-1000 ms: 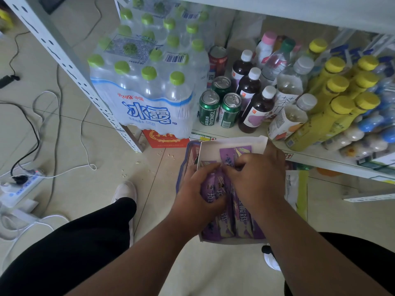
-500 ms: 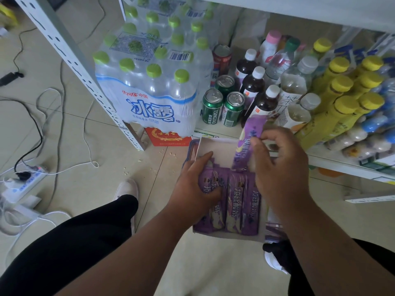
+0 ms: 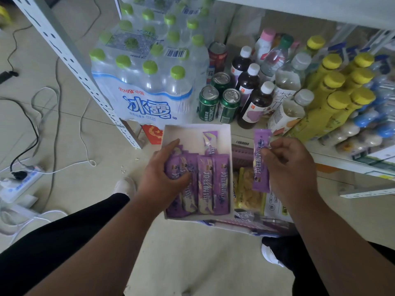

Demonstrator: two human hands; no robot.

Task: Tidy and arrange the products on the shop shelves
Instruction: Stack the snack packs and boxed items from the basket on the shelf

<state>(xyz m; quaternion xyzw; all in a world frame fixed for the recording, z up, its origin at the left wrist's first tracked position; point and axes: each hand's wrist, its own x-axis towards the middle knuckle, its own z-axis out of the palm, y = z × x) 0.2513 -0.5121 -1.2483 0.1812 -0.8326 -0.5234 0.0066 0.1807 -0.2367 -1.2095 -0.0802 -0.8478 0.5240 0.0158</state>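
Note:
A white open box [image 3: 226,133] sits in front of the bottom shelf and holds several purple snack sachets [image 3: 213,182] standing side by side. My left hand [image 3: 162,178] grips the leftmost sachets in the box, thumb along the box's left wall. My right hand [image 3: 288,167] pinches a single purple sachet [image 3: 261,165], held upright just right of the box and outside it. One more sachet [image 3: 210,142] lies loose at the back of the box.
The low shelf [image 3: 333,161] carries a shrink-wrapped pack of water bottles [image 3: 147,86], green cans [image 3: 218,103], dark juice bottles and yellow-capped bottles [image 3: 333,103]. A basket with yellow snack bags [image 3: 248,189] lies under the box. Cables and a power strip [image 3: 19,182] lie on the floor at left.
My right hand has lifted one purple sachet out of the box and carried it to the right. The left hand stays on the left sachets.

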